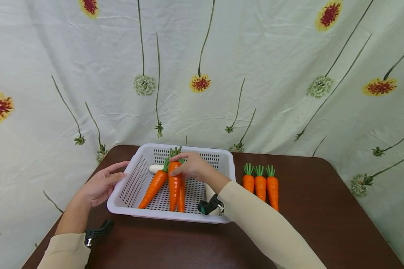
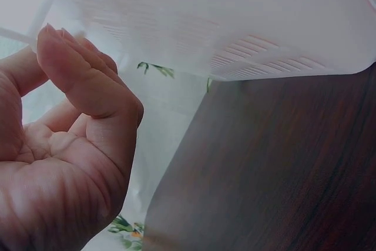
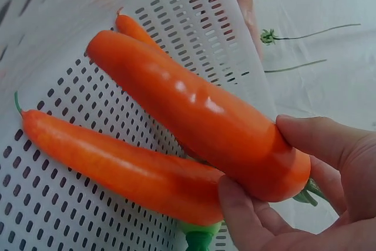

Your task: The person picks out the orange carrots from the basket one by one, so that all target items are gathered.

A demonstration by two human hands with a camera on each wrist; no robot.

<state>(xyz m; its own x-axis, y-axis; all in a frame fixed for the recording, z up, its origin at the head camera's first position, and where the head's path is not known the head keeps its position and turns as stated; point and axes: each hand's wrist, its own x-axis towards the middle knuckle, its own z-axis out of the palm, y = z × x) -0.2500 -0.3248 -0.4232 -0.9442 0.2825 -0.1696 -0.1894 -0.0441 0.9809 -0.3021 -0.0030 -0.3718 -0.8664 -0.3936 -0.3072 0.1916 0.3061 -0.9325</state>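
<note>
A white perforated plastic basket point(image 1: 202, 217) stands on the table. My left hand point(image 1: 101, 185) grips its left rim, thumb toward the top edge. Over the basket, my right hand point(image 1: 192, 167) pinches an orange carrot point(image 1: 173, 188) near its green top, thumb on one side and fingers on the other, as the right wrist view shows. Below the held carrot point(image 3: 188, 107) lies a second carrot point(image 3: 117, 168), partly hidden. Another carrot point(image 1: 154, 189) slants in the basket's left half. White, radish-like pieces show at the back left point(image 1: 156, 169) and, behind the right wrist, a white piece point(image 1: 209, 193).
Three carrots point(image 1: 260, 186) lie side by side on the dark brown table point(image 1: 309, 209), right of the basket; the right sleeve covers their lower ends. A flower-patterned cloth point(image 1: 276, 74) hangs behind the table.
</note>
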